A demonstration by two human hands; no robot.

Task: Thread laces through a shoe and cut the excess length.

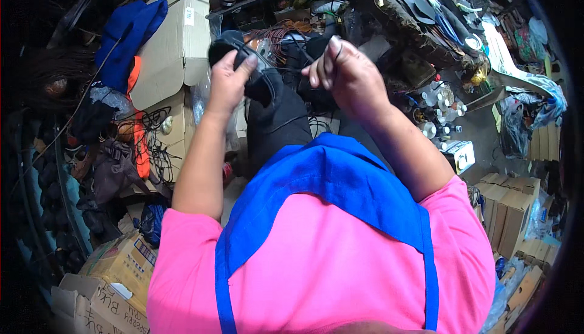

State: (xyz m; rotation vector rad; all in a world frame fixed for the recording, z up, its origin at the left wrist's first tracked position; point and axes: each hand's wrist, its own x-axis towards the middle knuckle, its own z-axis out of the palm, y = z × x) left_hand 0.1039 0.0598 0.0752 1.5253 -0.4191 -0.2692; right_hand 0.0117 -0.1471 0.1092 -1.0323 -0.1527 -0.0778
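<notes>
Above my lap, my left hand (228,85) is wrapped round a black shoe (263,86), its thumb pressed on top. A dark thread (281,68) trails from the shoe toward the right. My right hand (359,82) is raised to the right of the shoe and apart from it, fingers curled in a pinch. A short length of dark thread shows at those fingertips; the rest of its run is hard to follow against the dark background.
A large open cardboard flap (173,48) stands on the left, beside blue cloth (125,42) and an orange strip (141,145). At right, several small bottles (444,106) stand below a tool-covered bench (420,6). Cardboard boxes (508,206) are stacked at lower right.
</notes>
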